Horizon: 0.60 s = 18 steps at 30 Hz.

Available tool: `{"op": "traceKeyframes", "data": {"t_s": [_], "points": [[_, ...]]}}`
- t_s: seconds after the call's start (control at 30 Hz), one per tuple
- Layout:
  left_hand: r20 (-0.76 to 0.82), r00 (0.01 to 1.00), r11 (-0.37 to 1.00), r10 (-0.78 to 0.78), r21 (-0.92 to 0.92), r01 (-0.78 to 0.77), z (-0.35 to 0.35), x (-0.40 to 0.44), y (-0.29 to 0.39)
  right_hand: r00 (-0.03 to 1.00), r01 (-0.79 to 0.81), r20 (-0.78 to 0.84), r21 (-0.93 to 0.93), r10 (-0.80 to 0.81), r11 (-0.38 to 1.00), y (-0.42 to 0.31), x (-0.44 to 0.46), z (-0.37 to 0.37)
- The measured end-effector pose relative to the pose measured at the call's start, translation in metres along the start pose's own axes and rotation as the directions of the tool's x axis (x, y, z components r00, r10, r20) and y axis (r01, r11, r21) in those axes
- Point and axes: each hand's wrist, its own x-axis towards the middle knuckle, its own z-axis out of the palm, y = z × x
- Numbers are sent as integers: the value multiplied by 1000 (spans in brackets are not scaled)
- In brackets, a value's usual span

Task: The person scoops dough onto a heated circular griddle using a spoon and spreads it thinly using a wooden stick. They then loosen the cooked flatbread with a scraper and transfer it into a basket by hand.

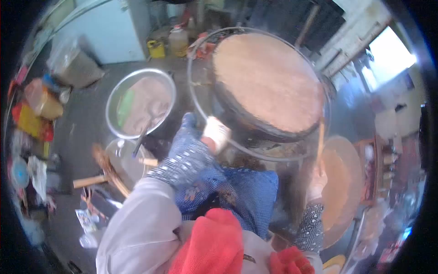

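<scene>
My right hand (318, 181) is closed around a thin wooden stick (321, 139), whose far end reaches the right edge of a large round griddle. A thin brown sheet of batter (269, 80) covers the griddle top, and a metal hoop (192, 86) runs around it. My left hand (217, 134), in what looks like a white glove, appears closed beside the hoop's near left side. Blur hides its fingers and anything in them. Right of my right hand stands a wide basin (357, 166) with tan batter inside.
A metal bowl (109, 114) of brownish mixture with a green scoop (125, 108) stands left of the griddle. Nearer lie a brush (106, 165) and wooden handles over a second bowl (132, 153). Bags (41, 98) line the far left; an oil jug (178, 41) stands behind.
</scene>
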Motion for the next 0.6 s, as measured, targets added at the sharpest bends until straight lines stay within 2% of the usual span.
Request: {"op": "traceKeyframes", "data": {"t_s": [0.07,0.1,0.13,0.17,0.2,0.23,0.27,0.33,0.37,0.4,0.43,0.47,0.5,0.53,0.57,0.6], "points": [[-127,991,973,39,-221,-67,-3,-14,59,997,66,37,39,-67,997,-47,-47,66],[-245,970,952,7,-295,-82,-9,-25,88,983,14,182,-6,-12,1000,-47,-58,91],[-656,749,877,-94,-411,-250,7,-36,115,945,-23,324,-64,43,998,-47,-70,115],[-456,871,760,184,-495,-420,0,-61,132,909,27,417,-93,15,995,-45,-87,135],[-283,844,626,455,-573,-529,-4,-99,138,863,81,505,-112,-14,990,-43,-105,154],[-368,719,321,589,-710,-627,25,-123,140,816,-12,574,-107,72,994,-81,-130,171],[-440,607,102,662,-749,-655,12,-157,112,758,-44,637,-162,139,986,-109,-142,178],[-453,731,8,510,-848,-530,12,-200,56,610,-104,758,-212,231,972,-126,-154,176],[-609,775,73,169,-776,-626,9,-232,18,509,-131,823,-215,252,968,-131,-155,173],[-566,823,224,54,-796,-562,-14,-267,-32,453,-97,837,-297,308,950,-145,-155,171],[-513,845,380,-151,-819,-429,-25,-302,-70,401,-57,839,-378,368,924,-161,-158,170],[-493,784,298,-377,-866,-402,-62,-344,-88,372,24,838,-438,398,899,-185,-164,172],[-666,379,269,-643,-659,-702,-67,-352,-91,338,58,857,-432,389,900,-194,-164,171],[-687,115,379,-718,-524,-762,-74,-366,-96,305,151,869,-448,390,881,-208,-163,172],[-674,-86,500,-734,-450,-740,-77,-383,-99,277,246,879,-456,389,855,-223,-163,176],[-651,-216,583,-728,-421,-695,-77,-396,-100,230,311,896,-437,380,844,-240,-166,180]]}}
